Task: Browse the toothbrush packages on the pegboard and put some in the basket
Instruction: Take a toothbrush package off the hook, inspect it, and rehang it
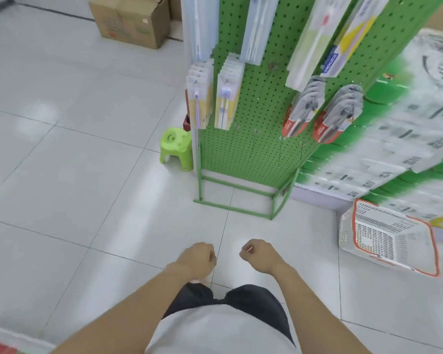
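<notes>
Shopper stands before a green pegboard [256,139] of toothbrush packages [225,98].
Left hand [198,260] and right hand [260,255] are curled, holding nothing, at lower center; white basket [386,236] lies tilted on floor, lower right.

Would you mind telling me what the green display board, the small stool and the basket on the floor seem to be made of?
Pegboard: probably painted metal; an evenly perforated green sheet on a thin tubular frame.
Stool: moulded plastic, by its glossy lime surface and rounded one-piece shape.
Basket: likely plastic; white slotted walls with an orange rim, though blur limits certainty.
</notes>
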